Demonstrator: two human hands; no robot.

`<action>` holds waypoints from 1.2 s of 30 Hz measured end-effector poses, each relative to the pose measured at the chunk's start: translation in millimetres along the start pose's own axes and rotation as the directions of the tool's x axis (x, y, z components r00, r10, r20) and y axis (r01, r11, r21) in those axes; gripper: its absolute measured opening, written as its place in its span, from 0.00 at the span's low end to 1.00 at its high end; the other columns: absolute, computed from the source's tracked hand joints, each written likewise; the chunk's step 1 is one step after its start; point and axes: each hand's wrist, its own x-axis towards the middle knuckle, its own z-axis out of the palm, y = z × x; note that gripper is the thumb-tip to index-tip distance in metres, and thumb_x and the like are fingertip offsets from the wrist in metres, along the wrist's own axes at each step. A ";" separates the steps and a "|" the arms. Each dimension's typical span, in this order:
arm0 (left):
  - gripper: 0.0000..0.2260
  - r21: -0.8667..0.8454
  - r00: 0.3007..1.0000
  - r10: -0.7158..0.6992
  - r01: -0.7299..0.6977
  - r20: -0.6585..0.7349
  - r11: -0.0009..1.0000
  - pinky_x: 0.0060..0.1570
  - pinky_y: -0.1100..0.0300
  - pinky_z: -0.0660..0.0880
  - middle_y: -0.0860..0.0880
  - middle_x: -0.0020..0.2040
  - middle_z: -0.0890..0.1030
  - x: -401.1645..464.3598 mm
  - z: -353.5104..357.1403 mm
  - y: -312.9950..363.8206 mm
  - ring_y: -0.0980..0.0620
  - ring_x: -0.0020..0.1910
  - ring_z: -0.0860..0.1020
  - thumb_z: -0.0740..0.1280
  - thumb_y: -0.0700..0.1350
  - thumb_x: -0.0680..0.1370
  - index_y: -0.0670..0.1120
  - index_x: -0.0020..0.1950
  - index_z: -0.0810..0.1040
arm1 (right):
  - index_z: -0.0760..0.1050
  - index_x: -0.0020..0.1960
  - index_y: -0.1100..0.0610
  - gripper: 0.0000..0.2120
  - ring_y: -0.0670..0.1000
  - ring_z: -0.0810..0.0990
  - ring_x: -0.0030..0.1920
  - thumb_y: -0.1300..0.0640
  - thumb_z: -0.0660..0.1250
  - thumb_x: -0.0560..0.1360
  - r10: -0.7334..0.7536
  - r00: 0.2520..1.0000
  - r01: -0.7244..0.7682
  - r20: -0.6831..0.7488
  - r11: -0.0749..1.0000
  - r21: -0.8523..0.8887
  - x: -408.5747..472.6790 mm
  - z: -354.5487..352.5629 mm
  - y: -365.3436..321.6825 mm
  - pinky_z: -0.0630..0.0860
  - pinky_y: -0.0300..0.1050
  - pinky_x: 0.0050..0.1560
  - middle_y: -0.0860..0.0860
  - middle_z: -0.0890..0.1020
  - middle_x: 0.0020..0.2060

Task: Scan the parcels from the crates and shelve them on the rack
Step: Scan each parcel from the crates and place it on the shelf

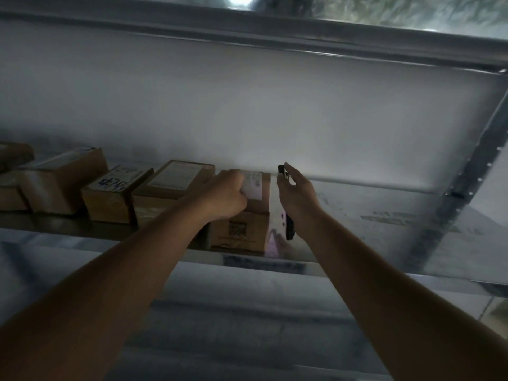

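A small brown cardboard parcel (259, 200) with a white label lies on top of a larger brown box (242, 232) at the front of the metal rack shelf (371, 213). My left hand (225, 195) grips the small parcel from its left side, fingers curled over the top. My right hand (295, 192) holds a dark phone-like scanner (286, 204) upright just to the right of the two boxes; its lit screen faces them.
Several more brown parcels (170, 185) stand in a row along the shelf to the left. The shelf to the right of my hands is bare metal up to the perforated upright post (472, 166). Another shelf (247, 34) runs overhead.
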 end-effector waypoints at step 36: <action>0.27 -0.006 0.627 0.741 -0.763 0.240 0.647 0.69 0.45 0.72 0.47 0.77 0.73 -184.3 219.0 451.6 0.43 0.73 0.74 0.61 0.61 0.84 0.49 0.79 0.69 | 0.65 0.81 0.38 0.23 0.63 0.80 0.61 0.44 0.59 0.86 -0.140 0.830 -0.373 -0.539 0.580 -0.724 -334.7 -476.7 122.6 0.74 0.55 0.60 0.60 0.83 0.65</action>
